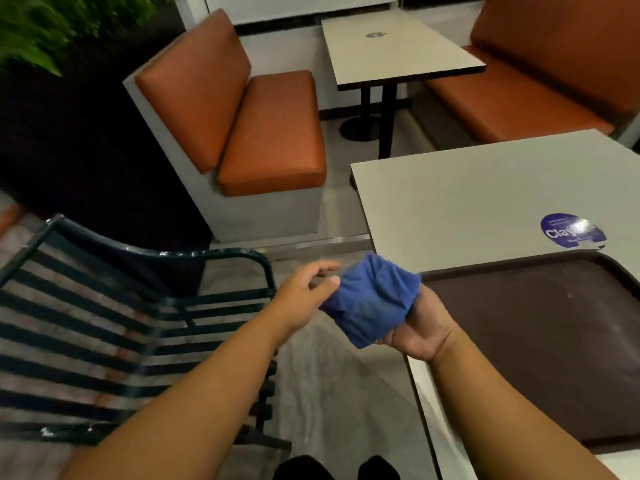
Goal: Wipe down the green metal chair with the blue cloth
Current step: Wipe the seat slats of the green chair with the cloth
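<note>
The dark green metal chair (114, 327) with slatted seat and back fills the lower left, beneath my left forearm. A bunched blue cloth (372, 299) hangs in mid-air between the chair and the near table. My right hand (420, 329) is palm up and shut on the cloth's lower right side. My left hand (306, 294) reaches in from the left, and its thumb and fingertips touch the cloth's left edge with the fingers spread.
A beige table (478, 206) stands at the right with a brown tray (540, 344) and a round purple sticker (571, 232). Orange booth seats (263, 133) and a second table (398, 46) are behind. Plants (41, 26) fill the top left. Grey floor lies between chair and table.
</note>
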Demonstrator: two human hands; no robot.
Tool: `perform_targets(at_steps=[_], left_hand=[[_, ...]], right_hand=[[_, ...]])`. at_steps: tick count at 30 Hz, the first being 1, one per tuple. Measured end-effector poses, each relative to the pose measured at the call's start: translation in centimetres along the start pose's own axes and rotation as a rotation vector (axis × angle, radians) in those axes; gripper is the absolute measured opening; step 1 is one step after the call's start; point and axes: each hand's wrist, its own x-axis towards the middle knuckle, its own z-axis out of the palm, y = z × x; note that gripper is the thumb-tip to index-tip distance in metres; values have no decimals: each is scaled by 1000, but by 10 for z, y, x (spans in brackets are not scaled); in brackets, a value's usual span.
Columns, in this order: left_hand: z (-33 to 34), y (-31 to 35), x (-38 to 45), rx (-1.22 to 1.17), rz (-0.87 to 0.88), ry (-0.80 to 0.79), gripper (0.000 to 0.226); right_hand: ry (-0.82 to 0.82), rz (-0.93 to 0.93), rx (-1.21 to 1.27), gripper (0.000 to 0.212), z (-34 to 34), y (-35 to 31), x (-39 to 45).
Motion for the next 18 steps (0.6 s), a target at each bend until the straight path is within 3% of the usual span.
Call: perform_targets(at_steps=[7, 11, 14, 18], left_hand=[[-74, -53, -37, -46, -132, -40, 65], [-104, -98, -58, -24, -171, 101, 13], [-123, -128, -74, -119, -232, 259, 7], [-143, -166, -92, -171, -311, 361, 5]], right_hand=[[-169, 368, -296, 68, 49, 59, 60], [-289, 456, -383, 71, 73, 97, 86], [-312, 359, -581, 41, 87, 124, 102], [-252, 240, -979, 31, 97, 162, 129]])
